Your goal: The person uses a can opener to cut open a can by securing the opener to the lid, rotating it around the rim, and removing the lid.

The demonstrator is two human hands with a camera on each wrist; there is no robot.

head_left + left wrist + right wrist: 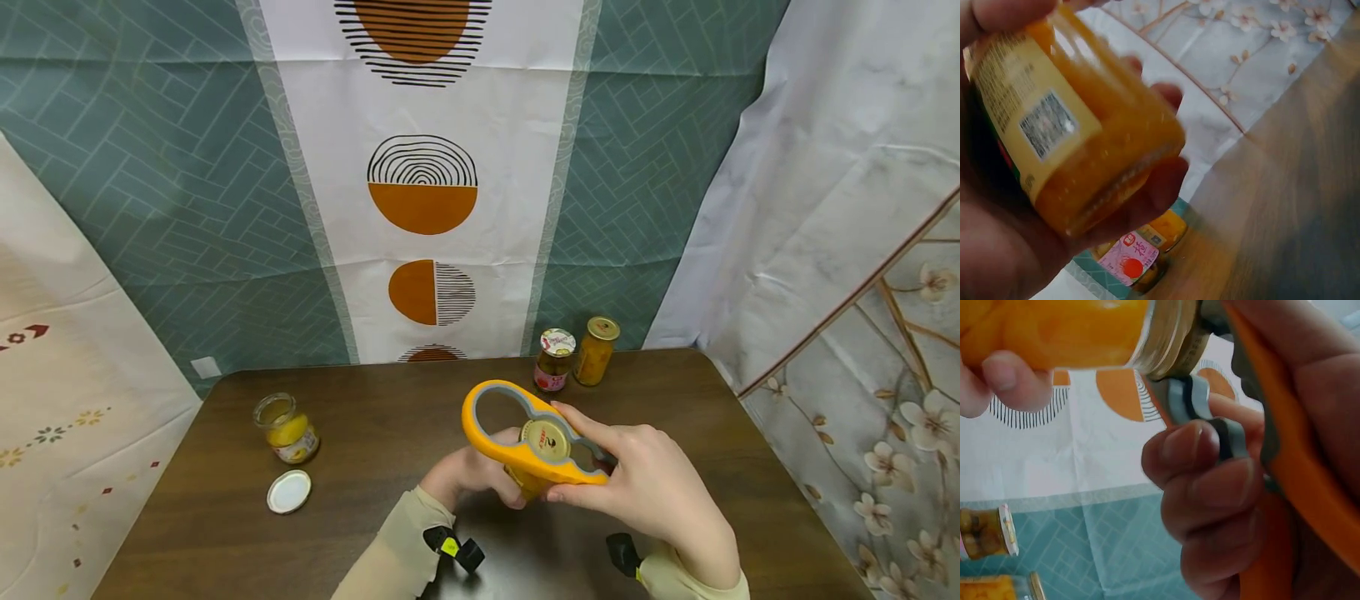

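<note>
My left hand (480,475) grips a glass jar (1122,119) of orange fruit from around its side, held tilted over the table. My right hand (652,475) holds an orange-and-grey jar opener (491,447) by its end, with fingers curled round it in the right wrist view. The jar's gold lid (545,440) sits in the opener's middle, between its grey ridged edges. In the left wrist view a pale label with a square code faces the camera. The left palm hides the jar's far side.
At the back right of the brown table (390,408) stand a jar with a patterned lid (557,342) and a gold-lidded jar of orange fruit (595,354). On the left, an open jar (288,429) with yellow contents leans near a loose white lid (288,492).
</note>
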